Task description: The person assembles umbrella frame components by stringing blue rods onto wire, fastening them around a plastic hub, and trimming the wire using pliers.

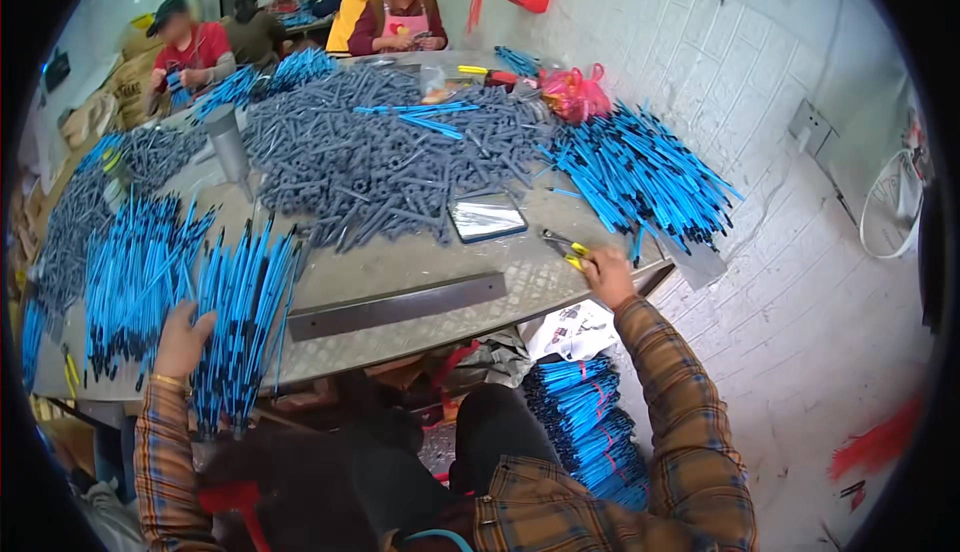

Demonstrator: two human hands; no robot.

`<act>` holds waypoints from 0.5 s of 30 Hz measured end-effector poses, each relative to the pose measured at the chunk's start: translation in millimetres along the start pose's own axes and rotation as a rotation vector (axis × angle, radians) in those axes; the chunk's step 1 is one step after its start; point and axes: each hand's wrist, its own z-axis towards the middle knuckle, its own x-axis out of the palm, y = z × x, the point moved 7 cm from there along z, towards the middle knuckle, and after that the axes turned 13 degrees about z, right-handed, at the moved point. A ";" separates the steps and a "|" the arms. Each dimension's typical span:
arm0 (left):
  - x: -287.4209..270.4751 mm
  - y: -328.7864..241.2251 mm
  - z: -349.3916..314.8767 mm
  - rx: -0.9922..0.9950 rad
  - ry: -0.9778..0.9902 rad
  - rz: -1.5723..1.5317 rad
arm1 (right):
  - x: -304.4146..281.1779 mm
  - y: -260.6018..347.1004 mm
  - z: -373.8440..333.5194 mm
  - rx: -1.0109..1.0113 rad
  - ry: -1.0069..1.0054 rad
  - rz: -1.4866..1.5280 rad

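Observation:
My right hand (608, 277) is closed on the yellow handles of small pliers (566, 248), close to the table's right front edge. Their metal jaws point left toward a dark flat phone-like slab (487, 219) with a shiny face. On the left, my left hand (182, 344) rests between two heaps of thin blue rods with black ends. Its thumb stands apart from the fingers and touches the right heap (240, 322); the left heap (140, 277) lies beside the fingers. A dark metal bar (400, 305) lies along the table front between my hands.
A big pile of grey plastic parts (370, 152) covers the table's middle. More blue rods (640, 177) lie at the right, beside a pink bag (575, 94). A grey cylinder (228, 147) stands left of centre. Tied rod bundles (590, 422) sit below the table. Co-workers sit at the far side.

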 end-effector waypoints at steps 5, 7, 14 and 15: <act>5.5 22.3 15.7 0.092 -0.323 0.162 | -1.2 -12.0 14.7 0.154 0.062 0.179; -5.8 3.9 4.3 -0.075 -0.110 -0.001 | -4.6 -15.5 35.5 0.117 0.025 0.134; -63.5 -29.1 11.9 -0.172 0.003 0.216 | 14.9 -97.7 114.0 -0.039 0.010 -0.377; -63.1 -31.9 19.5 -0.131 0.008 0.236 | 17.5 -138.3 117.1 0.007 0.050 -0.375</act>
